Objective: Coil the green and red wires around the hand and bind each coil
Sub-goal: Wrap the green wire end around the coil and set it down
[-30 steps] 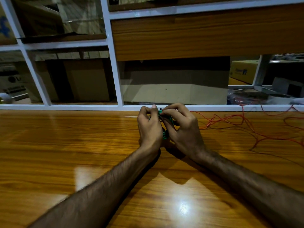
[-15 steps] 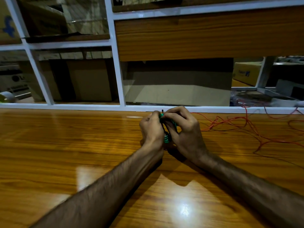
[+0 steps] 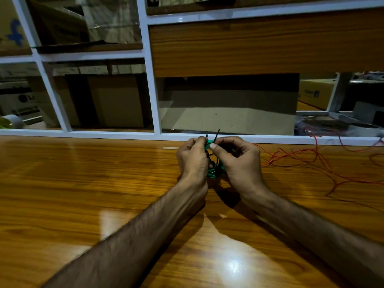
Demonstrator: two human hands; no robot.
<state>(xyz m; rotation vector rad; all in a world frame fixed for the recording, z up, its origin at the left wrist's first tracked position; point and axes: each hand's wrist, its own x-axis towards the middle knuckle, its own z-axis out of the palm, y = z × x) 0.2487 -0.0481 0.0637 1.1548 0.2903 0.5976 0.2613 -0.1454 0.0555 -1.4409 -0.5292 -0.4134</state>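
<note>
On the glossy wooden desk (image 3: pixel 83 194), the green wire (image 3: pixel 212 173) sits coiled between the left hand (image 3: pixel 192 159) and right hand (image 3: pixel 239 161), both pinching a black tie (image 3: pixel 216 135) round it; the red wire (image 3: pixel 311 161) sprawls uncoiled to the right, untouched.

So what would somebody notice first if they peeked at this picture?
Probably the two hands meeting at the far edge of the shiny wooden table: the left hand and right hand hold a little green wire coil between them, with a thin black tie poking up above the fingers. Next, the loose red wire sprawled on the table to the right.
</note>
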